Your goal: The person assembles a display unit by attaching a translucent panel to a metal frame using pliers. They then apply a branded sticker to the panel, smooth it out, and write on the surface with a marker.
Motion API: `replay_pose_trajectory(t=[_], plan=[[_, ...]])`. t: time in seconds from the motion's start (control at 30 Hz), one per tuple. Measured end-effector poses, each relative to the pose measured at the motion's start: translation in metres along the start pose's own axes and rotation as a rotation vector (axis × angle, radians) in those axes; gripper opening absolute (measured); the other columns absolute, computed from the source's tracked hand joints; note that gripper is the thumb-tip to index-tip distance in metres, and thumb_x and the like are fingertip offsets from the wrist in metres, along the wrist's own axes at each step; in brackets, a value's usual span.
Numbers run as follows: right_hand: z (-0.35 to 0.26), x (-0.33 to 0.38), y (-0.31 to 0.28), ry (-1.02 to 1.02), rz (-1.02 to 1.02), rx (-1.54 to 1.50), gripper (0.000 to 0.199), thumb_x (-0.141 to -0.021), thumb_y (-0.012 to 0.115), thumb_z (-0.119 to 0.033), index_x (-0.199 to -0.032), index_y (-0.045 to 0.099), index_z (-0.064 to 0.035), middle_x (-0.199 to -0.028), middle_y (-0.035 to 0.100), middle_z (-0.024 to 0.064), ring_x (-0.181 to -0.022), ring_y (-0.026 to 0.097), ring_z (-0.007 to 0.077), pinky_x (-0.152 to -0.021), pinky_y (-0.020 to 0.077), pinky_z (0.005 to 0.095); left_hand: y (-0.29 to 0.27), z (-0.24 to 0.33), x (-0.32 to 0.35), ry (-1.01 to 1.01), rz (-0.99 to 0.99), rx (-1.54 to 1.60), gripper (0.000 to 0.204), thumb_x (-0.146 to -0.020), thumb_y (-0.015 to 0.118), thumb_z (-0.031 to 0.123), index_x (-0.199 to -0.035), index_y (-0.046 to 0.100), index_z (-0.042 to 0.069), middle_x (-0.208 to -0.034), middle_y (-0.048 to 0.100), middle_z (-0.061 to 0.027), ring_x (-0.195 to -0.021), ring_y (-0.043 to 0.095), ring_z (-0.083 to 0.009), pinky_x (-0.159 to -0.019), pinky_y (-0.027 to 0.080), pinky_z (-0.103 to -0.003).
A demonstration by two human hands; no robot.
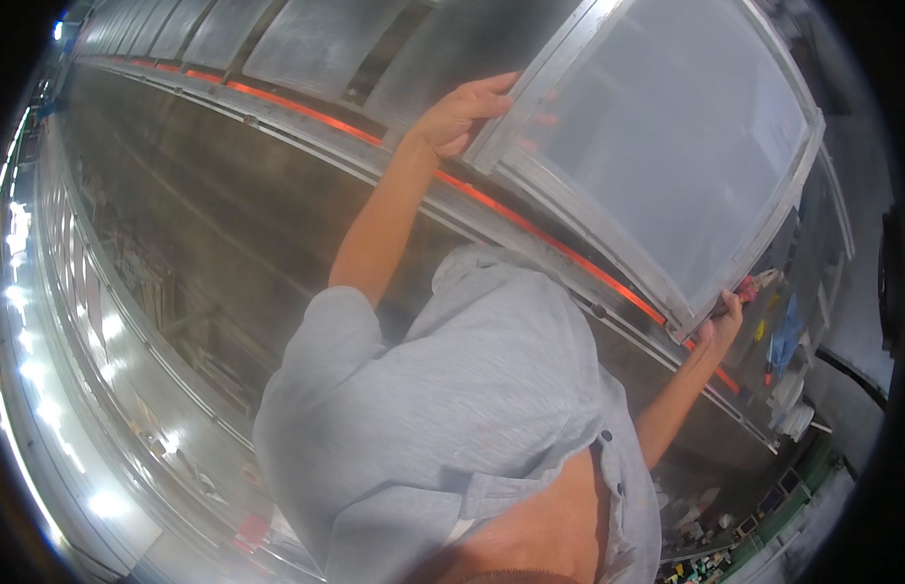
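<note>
Just right of the left hand [464, 117], I see the framed panel [667, 146]; that hand's fingers are clamped on its edge. Right hand [722, 323] grips the near corner. Orange strip [316, 118] passes below left wrist, grey sheets [307, 49] beyond it; blue item [785, 336] near right hand.

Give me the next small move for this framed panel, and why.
Perhaps nudge the framed panel slightly forward at the corner held by the right hand: in this view that corner overlaps the orange strip, while the corner by the left hand lies beyond it, so the panel looks askew.
</note>
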State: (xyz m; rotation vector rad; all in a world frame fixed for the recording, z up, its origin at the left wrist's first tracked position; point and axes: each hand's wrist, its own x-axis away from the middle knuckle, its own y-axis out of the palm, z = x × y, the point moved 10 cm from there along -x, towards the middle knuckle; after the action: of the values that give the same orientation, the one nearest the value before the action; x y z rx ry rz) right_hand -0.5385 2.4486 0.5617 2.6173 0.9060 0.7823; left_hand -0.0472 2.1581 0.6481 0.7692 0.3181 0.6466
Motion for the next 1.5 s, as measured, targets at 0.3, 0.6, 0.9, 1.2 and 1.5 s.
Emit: replay_pose_trajectory(t=[0.3, 0.6, 0.9, 1.2, 1.5], plan=[[0.018, -0.008, 0.007, -0.118, 0.085, 0.184, 0.018, -0.088, 0.067, -0.012, -0.104, 0.065, -0.0051, -0.102, 0.065, 0.0027, -0.097, 0.061, 0.0180, -0.090, 0.0491, 0.0362, 0.042, 0.014, -0.012, 0.118, 0.151, -0.420, 0.068, -0.083, 0.064, 0.011, -0.142, 0.035, -0.004, -0.130, 0.055, -0.0185, -0.129, 0.052, -0.0328, -0.097, 0.051, -0.043], [0.098, -0.065, 0.058, -0.050, -0.090, 0.035, 0.027, -0.093, 0.061, -0.018, -0.118, 0.061, -0.0081, -0.114, 0.064, 0.0067, -0.109, 0.060, 0.0225, -0.101, 0.0434, 0.0384, 0.195, 0.140, -0.058, 1.136, -0.222, -0.631, 0.046, -0.084, 0.046, 0.036, -0.100, 0.067, -0.001, -0.104, 0.066, -0.0183, -0.131, 0.041, -0.0336, -0.114, 0.007, -0.049], [0.049, 0.014, 0.161, -0.485, -0.027, 0.664, 0.021, -0.084, 0.073, -0.010, -0.102, 0.069, -0.0005, -0.079, 0.059, -0.0019, -0.067, 0.050, 0.0070, -0.059, 0.0400, 0.0247, 0.315, 0.163, -0.081, 1.269, -0.438, -0.883, 0.031, -0.072, 0.046, 0.026, -0.055, 0.051, 0.002, -0.055, 0.051, -0.0091, -0.056, 0.048, -0.0238, -0.069, 0.040, -0.036], [-0.077, 0.077, 0.181, -0.829, -0.018, 0.707, 0.022, -0.087, 0.073, -0.012, -0.105, 0.067, 0.0003, -0.089, 0.061, -0.0007, -0.083, 0.055, 0.0084, -0.078, 0.0448, 0.0248, 0.315, 0.133, -0.065, 1.344, -0.609, -1.052, 0.028, -0.071, 0.046, 0.026, -0.052, 0.045, 0.006, -0.052, 0.046, -0.0052, -0.053, 0.043, -0.0214, -0.067, 0.037, -0.036], [-0.080, 0.118, 0.223, -0.627, -0.179, 0.724, 0.030, -0.086, 0.068, -0.003, -0.115, 0.063, 0.0015, -0.094, 0.066, 0.0032, -0.081, 0.059, 0.0087, -0.074, 0.0470, 0.0236, 0.315, 0.123, -0.078, 1.205, -0.574, -1.083, 0.030, -0.073, 0.043, 0.027, -0.052, 0.047, 0.006, -0.053, 0.049, -0.0066, -0.053, 0.045, -0.0204, -0.069, 0.038, -0.035]])
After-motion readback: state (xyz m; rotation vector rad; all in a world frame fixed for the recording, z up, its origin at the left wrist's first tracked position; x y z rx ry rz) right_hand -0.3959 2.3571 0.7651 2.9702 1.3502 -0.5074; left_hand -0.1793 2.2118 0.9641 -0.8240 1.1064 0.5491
